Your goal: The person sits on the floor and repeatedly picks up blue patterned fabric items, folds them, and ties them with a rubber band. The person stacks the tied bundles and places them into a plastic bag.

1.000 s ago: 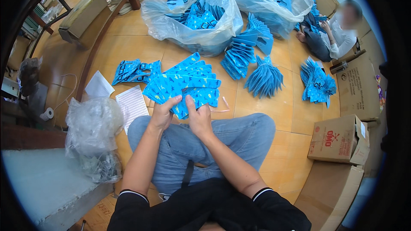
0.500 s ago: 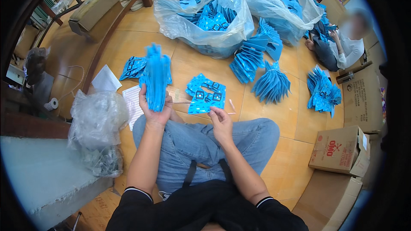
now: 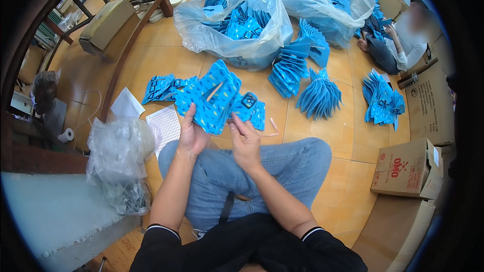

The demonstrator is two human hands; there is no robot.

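The front plastic bag (image 3: 201,45) gapes, loaded with blue pieces, and a second bag (image 3: 355,20) sits just right of it. A cardboard box (image 3: 403,171) stands well off to the front bag's right, nearer me than the bag's mouth, and crumpled clear plastic (image 3: 118,151) lies off to its left. Fanned blue stacks (image 3: 320,95) lie to its right.

The patterned blue bundle (image 3: 199,106) is held up on the seated person's side of that bag; half a second ago it stood narrow and edge-on, now its broad face shows, so I judge both hands have come round to it. The left hand (image 3: 194,138) clamps its lower edge, thumb on top. The right hand (image 3: 246,143) has its fingers drawn together at the corner, though I can't tell whether they pinch the bundle or the flat blue piece (image 3: 256,116) behind. Smallest, a pink strip (image 3: 274,127) lies on the person's side of the bag
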